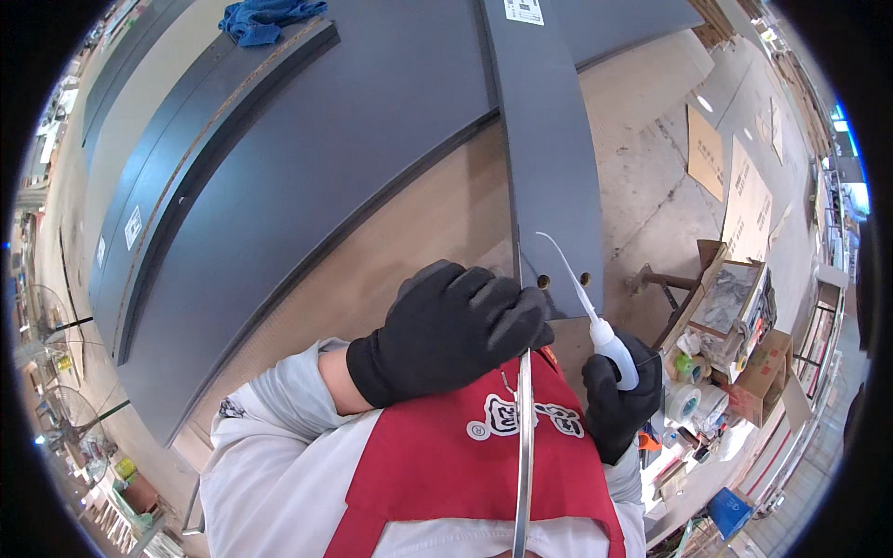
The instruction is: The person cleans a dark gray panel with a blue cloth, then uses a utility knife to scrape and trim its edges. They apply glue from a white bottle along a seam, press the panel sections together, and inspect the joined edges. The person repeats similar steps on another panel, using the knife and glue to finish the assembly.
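My left hand [456,321], in a black glove, is closed with the thumb and fingertips around a long thin silvery strip [524,446]. The strip runs down over the front of my red apron, and its upper end meets the left edge of a narrow dark grey board [553,158]. Two round holes show near that board's close end. In my right hand [623,400], also gloved in black, a small white squeeze bottle [612,353] is held upright. Its long, thin, curved nozzle [572,279] points up and left over the board.
Large dark grey panels [344,121] lie to the left, with a blue cloth [263,20] on one. At the right stands a cluttered bench [721,307] with tape rolls [684,402] and a cardboard box [763,372]. Flattened cardboard [746,205] lies on the floor.
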Demonstrator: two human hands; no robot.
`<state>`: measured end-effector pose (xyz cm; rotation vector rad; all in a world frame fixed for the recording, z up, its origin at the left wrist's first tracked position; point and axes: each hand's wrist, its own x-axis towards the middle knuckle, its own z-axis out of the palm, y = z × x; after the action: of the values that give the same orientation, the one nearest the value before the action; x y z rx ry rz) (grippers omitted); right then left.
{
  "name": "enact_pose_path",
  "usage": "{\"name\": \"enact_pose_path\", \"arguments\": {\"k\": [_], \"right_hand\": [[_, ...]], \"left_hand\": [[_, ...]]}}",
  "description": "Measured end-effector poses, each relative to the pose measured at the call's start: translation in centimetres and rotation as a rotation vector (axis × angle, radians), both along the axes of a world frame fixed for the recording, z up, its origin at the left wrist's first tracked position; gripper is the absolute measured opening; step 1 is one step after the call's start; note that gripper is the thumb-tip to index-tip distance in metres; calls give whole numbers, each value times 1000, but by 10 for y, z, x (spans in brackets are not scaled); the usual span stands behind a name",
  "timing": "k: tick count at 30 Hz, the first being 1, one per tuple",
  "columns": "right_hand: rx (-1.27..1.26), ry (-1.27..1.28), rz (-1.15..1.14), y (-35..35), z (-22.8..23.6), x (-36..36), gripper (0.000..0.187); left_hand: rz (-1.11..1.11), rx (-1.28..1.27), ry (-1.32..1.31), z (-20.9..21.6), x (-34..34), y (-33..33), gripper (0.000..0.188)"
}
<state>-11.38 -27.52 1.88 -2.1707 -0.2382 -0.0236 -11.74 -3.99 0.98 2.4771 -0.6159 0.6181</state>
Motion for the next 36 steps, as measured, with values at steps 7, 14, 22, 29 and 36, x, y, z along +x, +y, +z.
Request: {"name": "enact_pose_path", "arguments": {"k": [7,14,22,29,36], "right_hand": [[-120,-175,123,15,9,6,31],[-176,-273,155,17,11,5,31],[-201,-264,207,21,15,7,33],[-336,-396,280,19,15,7,36],[-353,-294,299,22,21,7,31]], "left_hand": [[-22,-36,52,-6,0,1,29],[-17,-70,12,-5,1,3,25],[-19,-52,-25,-6,1,3,23],[-32,-82,-10,-7,1,3,23],[17,-75,-46,-11,0,1,23]]}}
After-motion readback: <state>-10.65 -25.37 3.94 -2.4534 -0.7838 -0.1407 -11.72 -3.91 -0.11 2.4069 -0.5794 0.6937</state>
